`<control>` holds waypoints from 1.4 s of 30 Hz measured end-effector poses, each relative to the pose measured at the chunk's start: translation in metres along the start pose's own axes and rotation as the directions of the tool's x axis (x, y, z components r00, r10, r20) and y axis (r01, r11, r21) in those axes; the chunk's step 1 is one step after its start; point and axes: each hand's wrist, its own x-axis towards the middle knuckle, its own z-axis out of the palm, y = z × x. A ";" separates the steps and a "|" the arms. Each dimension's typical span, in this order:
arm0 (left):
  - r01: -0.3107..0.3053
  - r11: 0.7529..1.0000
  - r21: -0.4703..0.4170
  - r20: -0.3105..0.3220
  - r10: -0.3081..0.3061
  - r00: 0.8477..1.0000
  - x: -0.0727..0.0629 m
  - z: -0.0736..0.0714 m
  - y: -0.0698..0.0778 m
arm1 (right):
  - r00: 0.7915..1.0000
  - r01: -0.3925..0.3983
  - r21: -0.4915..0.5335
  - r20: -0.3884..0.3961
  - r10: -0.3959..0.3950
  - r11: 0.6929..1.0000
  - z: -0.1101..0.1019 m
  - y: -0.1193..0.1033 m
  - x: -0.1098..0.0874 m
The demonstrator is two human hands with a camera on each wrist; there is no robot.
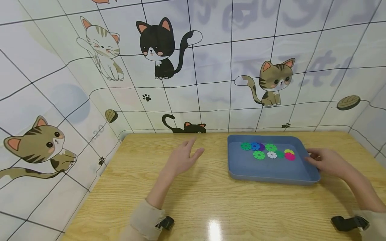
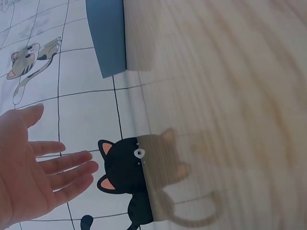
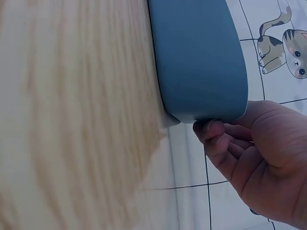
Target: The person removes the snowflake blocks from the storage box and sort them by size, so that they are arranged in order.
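Note:
A shallow blue-grey tray [image 1: 268,172] lies on the right half of the wooden table. Inside it are several flat notched plastic discs, among them a green disc [image 1: 259,155], a white disc [image 1: 272,155] and a pink disc [image 1: 290,156]. My right hand [image 1: 328,162] grips the tray's right wall, thumb over the rim and curled fingers on the outside; the right wrist view shows those fingers [image 3: 213,132] at the tray's end. Left of the tray, apart from it, my left hand [image 1: 182,157] hovers over the table with its fingers extended and nothing in it.
The wooden table [image 1: 193,194] meets a wall covering [image 1: 211,77] printed with cartoon cats along its back edge. Another stretch of this covering runs along the left side. Both wrists carry a black strap, the left strap [image 1: 166,223] and the right strap [image 1: 346,223].

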 end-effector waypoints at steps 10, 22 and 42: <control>-0.039 0.995 -0.089 0.062 0.045 0.997 0.009 0.009 0.028 | 1.000 0.014 0.059 -0.003 -0.014 0.998 0.005 -0.005 -0.004; -0.107 0.983 -0.147 0.097 0.122 0.988 0.022 0.022 0.052 | 0.999 -0.011 0.081 0.045 0.007 0.997 0.002 -0.006 -0.006; -0.201 0.942 -0.270 0.170 0.252 0.953 0.047 0.052 0.089 | 0.996 -0.031 0.150 0.082 0.019 0.988 0.000 -0.007 -0.003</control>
